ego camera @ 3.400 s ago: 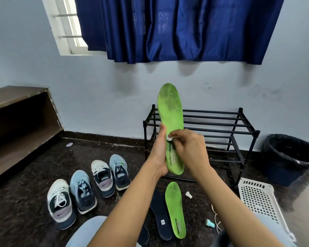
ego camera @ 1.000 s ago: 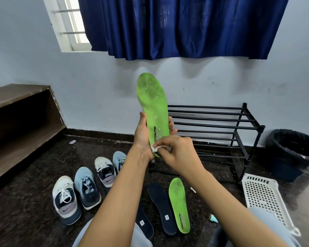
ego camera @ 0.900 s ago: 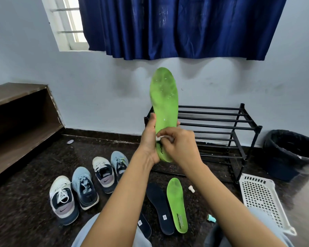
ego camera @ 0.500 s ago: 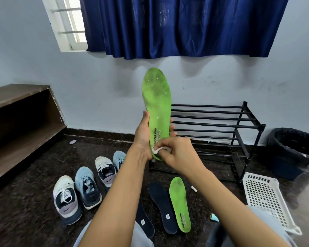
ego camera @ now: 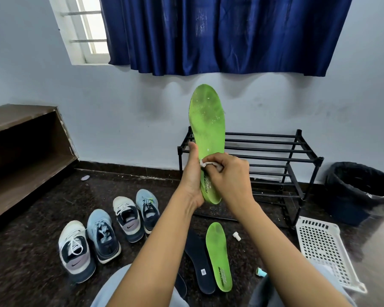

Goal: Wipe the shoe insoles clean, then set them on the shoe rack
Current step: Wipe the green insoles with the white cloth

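My left hand (ego camera: pixel 192 178) grips the heel end of a green insole (ego camera: pixel 207 122) and holds it upright in front of me, toe end up. White specks and grey smudges mark its upper half. My right hand (ego camera: pixel 230 176) pinches a small white wipe (ego camera: pixel 205 163) and presses it against the insole's middle. On the floor below lie a second green insole (ego camera: pixel 218 255) and a dark navy insole (ego camera: pixel 198 264) side by side. The black metal shoe rack (ego camera: pixel 275 151) stands behind, against the wall, its bars bare.
Several sneakers (ego camera: pixel 102 233) stand in a row on the dark floor at left. A white perforated basket (ego camera: pixel 324 253) and a black-lined bin (ego camera: pixel 359 191) sit at right. A small white cap (ego camera: pixel 236 236) and a teal cap (ego camera: pixel 261 272) lie near the insoles. A wooden shelf (ego camera: pixel 20 156) runs along the left.
My right hand with the wipe has moved up the insole from the heel logo to the middle. The insole has shifted slightly right and stays upright in my left hand.
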Demonstrator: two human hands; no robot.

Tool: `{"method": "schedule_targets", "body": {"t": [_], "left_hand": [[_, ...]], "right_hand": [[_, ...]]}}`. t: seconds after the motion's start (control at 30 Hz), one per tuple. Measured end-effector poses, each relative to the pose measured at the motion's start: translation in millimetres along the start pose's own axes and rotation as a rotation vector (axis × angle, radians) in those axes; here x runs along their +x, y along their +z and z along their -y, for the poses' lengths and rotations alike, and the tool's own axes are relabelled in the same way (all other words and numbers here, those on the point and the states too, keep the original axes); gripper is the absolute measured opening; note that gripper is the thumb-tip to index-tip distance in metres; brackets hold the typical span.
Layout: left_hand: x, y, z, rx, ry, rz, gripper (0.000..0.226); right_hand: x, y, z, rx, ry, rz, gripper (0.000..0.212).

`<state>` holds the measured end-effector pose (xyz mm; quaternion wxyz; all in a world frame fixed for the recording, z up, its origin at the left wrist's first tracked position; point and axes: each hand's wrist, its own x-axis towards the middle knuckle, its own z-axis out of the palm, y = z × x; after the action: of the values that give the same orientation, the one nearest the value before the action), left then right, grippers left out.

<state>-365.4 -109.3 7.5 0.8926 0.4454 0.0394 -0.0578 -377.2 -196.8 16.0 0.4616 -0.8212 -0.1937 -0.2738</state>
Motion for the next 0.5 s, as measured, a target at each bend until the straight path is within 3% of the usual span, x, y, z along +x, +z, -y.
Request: {"method": "schedule_targets", "body": {"t": [0.17,0.27,0.37,0.5], "left_hand": [[-2.6,-3.1,-5.9,0.046,-0.003,0.069,0.076],[-3.5,-9.0,-16.0,0.075,0.038,0.044,0.076],[-3.5,-19.0,-28.7,-0.046,0.095,0.033,0.077],[-4.9,-26.5,-36.4,-0.089,0.120,0.067,0.082]], "right_hand": [[1.8,-1.7,-0.2,0.046,0.004,-0.014,0.018],[-1.1,-1.2,2.5,0.055,-0.048,0.121,0.021],[-13.4,2.7,8.2,0.027,-0.088,0.299,0.018],[-20.1,0.8,12.2,0.024,-0.100,0.399,0.014]]}}
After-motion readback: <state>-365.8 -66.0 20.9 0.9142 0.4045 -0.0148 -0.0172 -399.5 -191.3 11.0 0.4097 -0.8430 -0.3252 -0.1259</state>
